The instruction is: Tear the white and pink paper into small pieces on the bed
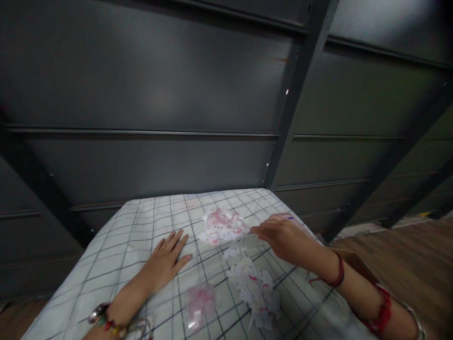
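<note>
My left hand (163, 262) lies flat on the checked cloth, fingers spread, holding nothing. To the right, my right hand (281, 236) is closed, with its fingertips gripping a whitish, translucent strip (244, 242) that is blurred, so its kind is unclear. The strip points left, between two heaps. Beyond it sits a pile of white and pink paper scraps (222, 225). Nearer to me is a second pile of white scraps (256, 293) with a few red bits. A small clear plastic bag (201, 302) with something pink inside rests between my left hand and the nearer pile.
A white cloth with dark grid lines (141, 222) covers the table. Behind it rises a dark grey panelled metal wall (159, 85). Under my right arm, a brown cardboard edge (354, 262) shows beside the table. Wooden flooring (406, 245) extends at the right.
</note>
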The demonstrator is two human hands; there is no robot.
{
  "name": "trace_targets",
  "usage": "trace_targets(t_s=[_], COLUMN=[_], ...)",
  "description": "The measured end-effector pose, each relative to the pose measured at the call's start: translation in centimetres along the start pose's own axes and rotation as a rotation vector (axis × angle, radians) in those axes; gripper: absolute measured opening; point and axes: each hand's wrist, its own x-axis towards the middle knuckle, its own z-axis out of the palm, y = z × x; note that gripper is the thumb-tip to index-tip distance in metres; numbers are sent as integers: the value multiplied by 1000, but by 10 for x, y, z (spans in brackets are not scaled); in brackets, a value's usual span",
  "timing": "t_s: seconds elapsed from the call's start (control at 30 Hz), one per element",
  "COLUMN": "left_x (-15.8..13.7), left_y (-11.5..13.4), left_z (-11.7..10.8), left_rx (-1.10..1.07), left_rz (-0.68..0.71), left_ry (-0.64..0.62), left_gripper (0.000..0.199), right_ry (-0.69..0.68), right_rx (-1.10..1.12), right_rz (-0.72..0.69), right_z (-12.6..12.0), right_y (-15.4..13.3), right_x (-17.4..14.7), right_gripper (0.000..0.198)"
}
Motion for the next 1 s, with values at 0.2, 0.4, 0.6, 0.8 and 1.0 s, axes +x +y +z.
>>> trace_targets(t_s=[0.2,0.4,0.6,0.8,1.0], left_x=[1,3,4,4,5], left_y=[1,-2,-7,-8,-4], left_z=[-2,6,14,15,11], left_rx=[-12,6,0,3,-6], left_rz=[-7,-14,10,19,0], left_ry=[-25,1,41,57,24], left_gripper=[66,66,64,64,67], right_ry=[66,63,99,24,55], right_rx=[33,170,211,261,287], right_rz=[28,5,-1,-72,-135], right_z=[1,4,8,16,6], right_y=[9,8,4,7,21], right_x=[-5,-10,-4,-1,-20], right_gripper=[38,30,29,32,30])
